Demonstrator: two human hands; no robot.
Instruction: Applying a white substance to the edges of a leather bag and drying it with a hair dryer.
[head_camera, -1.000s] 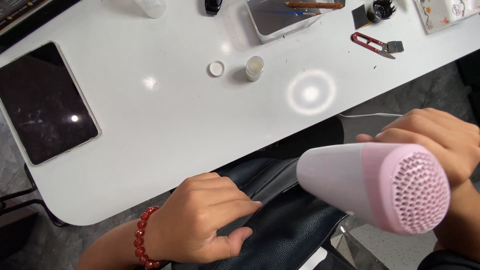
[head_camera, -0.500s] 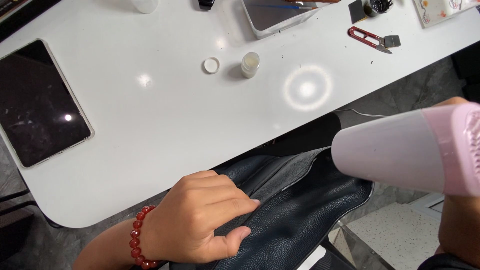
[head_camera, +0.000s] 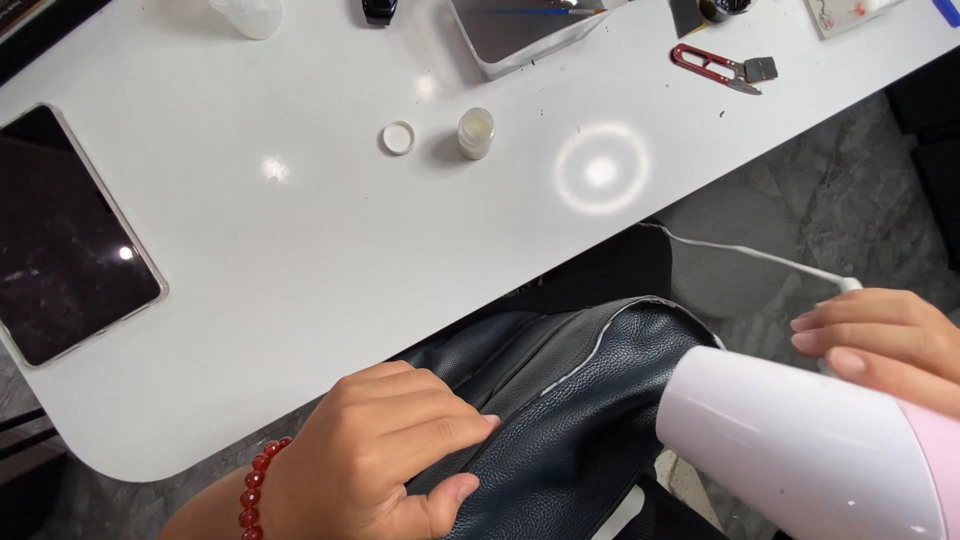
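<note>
Leather bag (head_camera: 580, 400) under left hand (head_camera: 385, 460); right hand (head_camera: 885, 340) grips dryer (head_camera: 800, 450).

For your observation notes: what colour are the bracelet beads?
Red, on the left hand's bracelet; head view.

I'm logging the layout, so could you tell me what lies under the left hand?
The left hand presses flat on dark navy pebbled leather beside a pale seam edge. Whatever sits beneath the leather is covered.

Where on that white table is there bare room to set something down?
The widest bare stretch of the white table lies between the tablet, the small cap and the near edge. The far edge is crowded: clear tray, red snips, open jar.
</note>
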